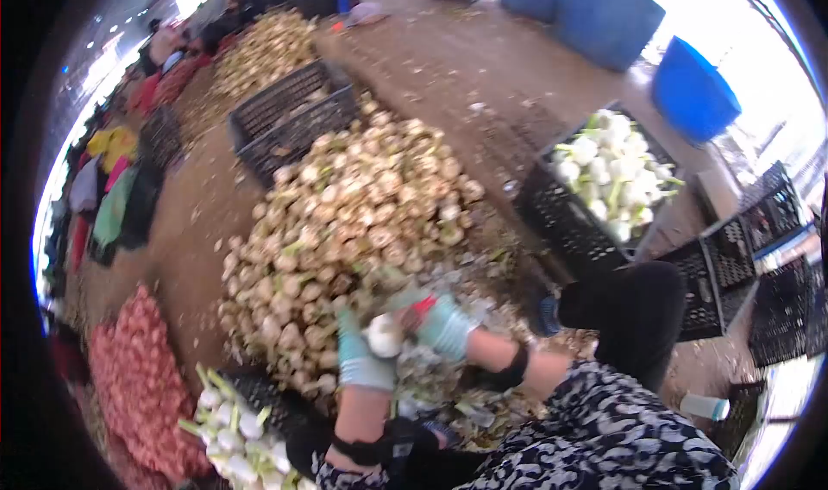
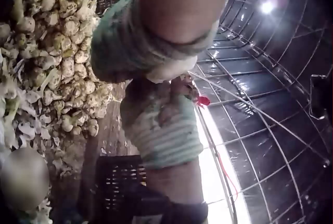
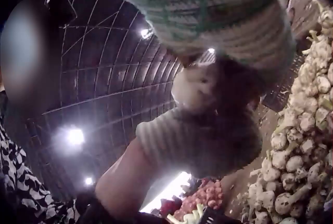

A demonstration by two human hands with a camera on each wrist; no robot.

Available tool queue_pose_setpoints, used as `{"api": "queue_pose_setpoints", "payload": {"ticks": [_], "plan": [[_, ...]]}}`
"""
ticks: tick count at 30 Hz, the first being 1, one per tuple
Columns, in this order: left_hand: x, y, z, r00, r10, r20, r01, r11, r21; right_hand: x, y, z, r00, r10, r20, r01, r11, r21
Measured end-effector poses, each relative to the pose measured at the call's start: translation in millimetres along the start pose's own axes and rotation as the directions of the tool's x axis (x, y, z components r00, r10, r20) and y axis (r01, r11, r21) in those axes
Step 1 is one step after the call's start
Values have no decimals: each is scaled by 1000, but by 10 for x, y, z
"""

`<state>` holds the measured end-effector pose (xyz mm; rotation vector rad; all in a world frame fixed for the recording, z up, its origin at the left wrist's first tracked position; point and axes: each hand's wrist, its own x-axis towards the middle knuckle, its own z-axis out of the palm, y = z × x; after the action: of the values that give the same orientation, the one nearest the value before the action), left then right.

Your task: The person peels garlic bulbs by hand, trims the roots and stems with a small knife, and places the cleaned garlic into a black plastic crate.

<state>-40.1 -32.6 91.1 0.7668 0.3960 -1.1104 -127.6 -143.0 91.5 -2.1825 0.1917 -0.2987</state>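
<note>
My gloved left hand point(image 1: 366, 361) holds a white, peeled garlic bulb point(image 1: 384, 336), low in front of the pile. My right hand point(image 1: 444, 328), in a matching pale green glove, grips a small red-handled tool point(image 1: 422, 305) right beside the bulb. Its working end is hidden. In the right wrist view the pale bulb point(image 3: 195, 86) shows between the two gloves. The tool's red end point(image 2: 203, 101) sticks out by the right hand in the left wrist view. Just beyond both hands lies a large heap of unpeeled garlic point(image 1: 371, 188).
A black crate of white bulbs point(image 1: 528, 201) stands to the right, with blue tubs point(image 1: 697, 93) behind. White bulbs with green stems point(image 1: 233, 434) fill another crate at lower left, beside a pink-red mesh sack point(image 1: 142, 378). A black crate point(image 1: 293, 123) sits behind the heap.
</note>
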Motion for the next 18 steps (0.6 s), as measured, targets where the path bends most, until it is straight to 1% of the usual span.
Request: {"api": "queue_pose_setpoints", "payload": {"ticks": [1,2,3,4,5,6,7,8,9,10,11,12,13,14,15,16,17,18], "plan": [[13,-14,11,997,70,-21,-69,997,43,-28,-136,-160,998,63,-3,-59,950,305],[25,-4,5,997,26,-68,-25,999,25,-29,172,60,986,166,-3,-107,651,752],[-15,16,81,998,-3,-65,0,999,-42,-47,202,82,946,325,20,-116,280,953],[3,25,62,994,22,-109,-26,999,-41,-20,168,63,878,466,107,-55,-124,991],[24,30,59,988,44,-147,-49,998,-33,-28,101,68,879,475,-54,-102,296,950],[15,18,73,987,55,-154,-61,997,-39,22,66,33,930,352,108,-108,-18,994],[8,-17,92,986,69,-151,-81,994,-78,56,36,-2,957,187,220,-150,-328,933],[-1,-62,108,986,79,-148,-96,989,-115,64,-69,144,970,206,-125,57,309,949],[-37,-103,135,985,78,-153,-96,989,-116,78,-264,246,913,13,-407,229,811,538],[-98,-136,167,920,321,-224,-303,946,111,90,-383,146,920,66,-386,-10,989,146],[-138,-158,168,799,553,-234,-465,816,343,157,-238,173,920,69,-385,-11,989,150],[-158,-141,88,666,745,44,-611,511,604,254,-37,229,937,263,-231,-170,919,356],[-161,-161,68,670,741,45,-607,512,608,295,144,284,907,419,-41,-339,785,519],[-221,-137,166,724,690,-21,-558,603,569,333,141,250,886,463,-18,-398,781,482],[-237,-117,236,772,630,-83,-506,689,520,315,123,217,884,466,-22,-400,781,480],[-199,-73,234,799,575,-175,-446,763,468,290,25,138,826,556,-90,-256,513,819],[-121,-31,189,841,485,-238,-392,851,350,279,-100,49,752,652,-102,-13,168,986],[-79,-11,159,855,472,-212,-383,853,356,287,-199,-12,677,734,-54,272,-182,945]]}}
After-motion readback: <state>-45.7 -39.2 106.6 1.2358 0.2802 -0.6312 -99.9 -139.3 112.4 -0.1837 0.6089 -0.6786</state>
